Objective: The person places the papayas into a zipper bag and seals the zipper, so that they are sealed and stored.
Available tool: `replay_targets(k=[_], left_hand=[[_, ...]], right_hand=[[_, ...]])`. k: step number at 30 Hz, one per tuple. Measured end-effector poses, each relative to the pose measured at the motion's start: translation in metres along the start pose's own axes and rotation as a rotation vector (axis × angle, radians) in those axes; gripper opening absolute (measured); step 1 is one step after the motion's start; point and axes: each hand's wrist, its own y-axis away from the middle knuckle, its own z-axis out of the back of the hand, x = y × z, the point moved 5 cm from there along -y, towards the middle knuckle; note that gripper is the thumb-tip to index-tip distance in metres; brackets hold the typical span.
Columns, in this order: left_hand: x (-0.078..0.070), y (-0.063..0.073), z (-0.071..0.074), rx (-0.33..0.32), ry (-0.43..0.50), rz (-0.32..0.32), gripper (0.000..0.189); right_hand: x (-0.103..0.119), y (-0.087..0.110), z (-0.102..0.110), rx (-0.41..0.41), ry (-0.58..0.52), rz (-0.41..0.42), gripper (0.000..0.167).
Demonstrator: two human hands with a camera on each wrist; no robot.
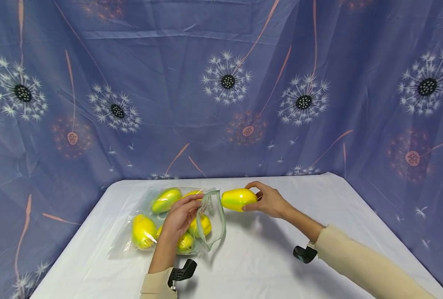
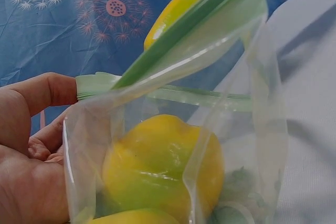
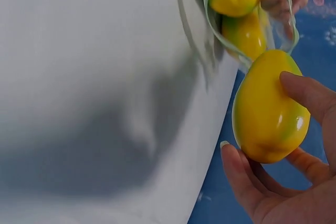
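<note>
My right hand (image 1: 269, 201) holds a glossy yellow-green mango (image 1: 236, 199) between thumb and fingers, above the table and just right of the bag's mouth. In the right wrist view, the thumb lies on the side of this mango (image 3: 268, 108), with other fingers beneath it. A clear zip bag (image 1: 223, 229) with green sealing strips lies on its side, its mouth spread to the right. My left hand (image 1: 179, 219) pinches the upper rim of the bag. Several mangoes, including one at the left (image 1: 143, 231), sit inside; the left hand partly hides some.
A white cloth covers the table (image 1: 266, 257). Behind and beside it hangs a blue curtain (image 1: 176, 104) printed with dandelions. Black wrist-camera mounts sit at the left cuff (image 1: 182, 272) and the right cuff (image 1: 305, 253).
</note>
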Motion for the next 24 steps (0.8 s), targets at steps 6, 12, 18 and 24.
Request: replay_targets(k=[6, 12, 18, 24], left_hand=[[-0.001, 0.000, 0.000, -0.002, -0.011, -0.003, 0.032], [0.000, 0.000, -0.001, 0.000, 0.003, -0.002, 0.030], [0.001, -0.001, 0.000, -0.007, 0.002, 0.006, 0.032], [0.002, -0.001, 0.001, -0.001, -0.007, 0.022, 0.036]], right_hand=[[0.008, 0.007, -0.017, 0.012, -0.024, 0.012, 0.065], [0.016, 0.010, -0.036, -0.003, -0.047, 0.011, 0.063], [0.023, 0.010, -0.049, -0.027, -0.036, 0.004, 0.064], [0.030, 0.007, -0.053, -0.030, -0.013, 0.014, 0.069]])
